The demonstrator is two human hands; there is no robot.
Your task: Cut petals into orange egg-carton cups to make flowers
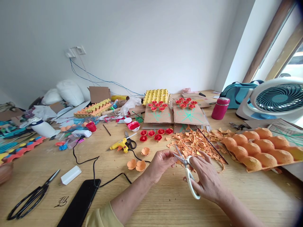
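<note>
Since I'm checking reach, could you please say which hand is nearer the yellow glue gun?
Left: the left hand is right of the glue gun; the right hand, holding scissors, is farther right.

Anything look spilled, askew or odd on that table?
Yes: loose orange scraps are strewn over the table beyond the right hand, a thin dark stick lying across them. Black squiggles beside the phone also look odd on bare wood; I can't tell if they're ink or thread.
</note>
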